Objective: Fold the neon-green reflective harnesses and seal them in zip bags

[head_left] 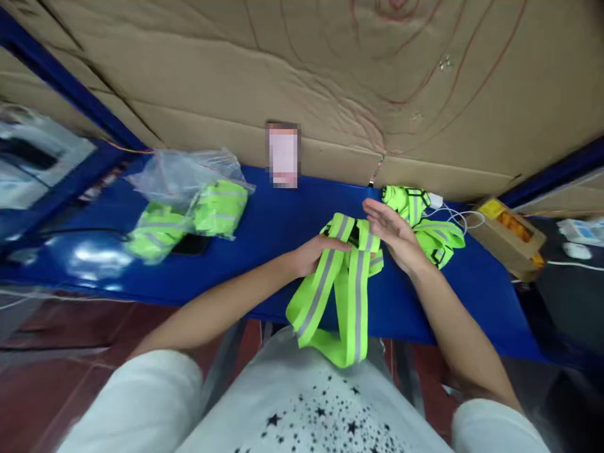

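A neon yellow-green reflective strap vest (340,296) with grey stripes hangs from my hands over the near edge of the blue table (283,226), its loops drooping toward my lap. My left hand (316,251) grips the folded top of the straps. My right hand (394,233) lies flat with fingers extended against the top right of the same straps, pressing them. Just behind my right hand lies a pile of more neon vests (425,220).
Clear plastic bags with folded neon vests (189,201) lie at the table's left. A small cardboard box (512,236) with orange contents and a white cable (460,217) sit at the right. Cardboard sheets (330,82) line the back. A blurred card (283,154) stands against them.
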A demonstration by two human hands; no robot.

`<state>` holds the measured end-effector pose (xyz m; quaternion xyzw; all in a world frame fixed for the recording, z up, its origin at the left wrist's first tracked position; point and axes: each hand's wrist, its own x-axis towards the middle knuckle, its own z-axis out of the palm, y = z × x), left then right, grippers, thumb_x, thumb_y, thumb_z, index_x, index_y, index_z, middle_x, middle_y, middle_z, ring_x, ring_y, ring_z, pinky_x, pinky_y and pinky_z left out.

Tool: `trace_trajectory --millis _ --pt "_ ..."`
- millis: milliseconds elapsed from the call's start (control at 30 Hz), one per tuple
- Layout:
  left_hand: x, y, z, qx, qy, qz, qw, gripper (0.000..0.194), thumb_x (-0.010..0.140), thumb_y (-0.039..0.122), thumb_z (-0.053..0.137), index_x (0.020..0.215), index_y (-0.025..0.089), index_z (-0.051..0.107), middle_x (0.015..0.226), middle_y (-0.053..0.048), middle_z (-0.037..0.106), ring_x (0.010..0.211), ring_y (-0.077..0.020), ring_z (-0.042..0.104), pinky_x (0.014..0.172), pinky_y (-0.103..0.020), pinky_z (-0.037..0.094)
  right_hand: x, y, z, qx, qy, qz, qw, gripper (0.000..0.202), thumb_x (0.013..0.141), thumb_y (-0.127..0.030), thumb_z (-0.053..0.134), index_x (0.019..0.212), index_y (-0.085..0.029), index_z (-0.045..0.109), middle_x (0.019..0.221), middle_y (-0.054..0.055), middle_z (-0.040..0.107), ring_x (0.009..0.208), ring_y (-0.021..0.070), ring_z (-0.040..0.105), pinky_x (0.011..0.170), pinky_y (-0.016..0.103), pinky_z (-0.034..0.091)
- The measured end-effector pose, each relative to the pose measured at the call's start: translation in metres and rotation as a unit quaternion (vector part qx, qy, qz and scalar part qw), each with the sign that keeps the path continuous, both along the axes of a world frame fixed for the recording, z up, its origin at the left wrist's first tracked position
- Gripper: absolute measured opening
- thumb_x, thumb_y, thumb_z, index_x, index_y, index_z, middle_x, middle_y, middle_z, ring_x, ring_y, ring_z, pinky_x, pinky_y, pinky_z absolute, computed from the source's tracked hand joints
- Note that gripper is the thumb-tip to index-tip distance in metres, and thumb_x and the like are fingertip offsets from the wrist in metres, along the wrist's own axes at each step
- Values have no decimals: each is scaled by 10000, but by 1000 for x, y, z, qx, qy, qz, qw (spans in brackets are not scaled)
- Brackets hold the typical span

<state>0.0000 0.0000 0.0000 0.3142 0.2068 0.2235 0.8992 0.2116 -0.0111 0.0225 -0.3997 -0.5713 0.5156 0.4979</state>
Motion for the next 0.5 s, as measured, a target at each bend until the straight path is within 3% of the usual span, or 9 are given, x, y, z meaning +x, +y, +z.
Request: trace_trajectory --millis 100,200,300,367,500 --pt "-2 -2 0 39 50 32 997 534 586 237 916 1079 131 743 973 -126 792 857 -289 757 849 -430 590 -2 -4 1 -134 17 55 989 586 765 -359 851 1322 -305 678 1354 35 697 1304 261 618 1061 374 510" --pt "-6 -3 0 102 102 34 989 548 586 233 937 1090 140 743 1016 -115 786 853 -261 746 840 -408 583 -3 -6 1 -232 42 87 968 630 678 -341 904 1272 -243 719 1170 66 778 1076 285 734 910 376 588" --pt "-8 -4 2 150 112 35 982 526 614 241 927 1098 147 742 1057 -102 779 895 -242 736 874 -383 566 -4 -7 0 -245 59 91 963 616 634 -272 926 1223 -231 749 1095 55 796 1008 264 750 849 337 605" --pt "-8 -5 4 139 115 36 983 508 606 240 918 1073 142 746 1018 -98 783 859 -243 738 858 -384 567 -6 -9 0 -233 69 75 967 574 631 -265 929 1180 -233 766 1032 41 804 941 237 758 800 308 613" --pt "-5 -9 10 70 69 -38 994 444 634 249 834 1047 115 745 941 -130 788 857 -299 750 843 -421 574 -15 -16 6 -232 44 78 969 423 678 -338 904 1063 -200 793 730 6 767 516 151 665 466 247 543"
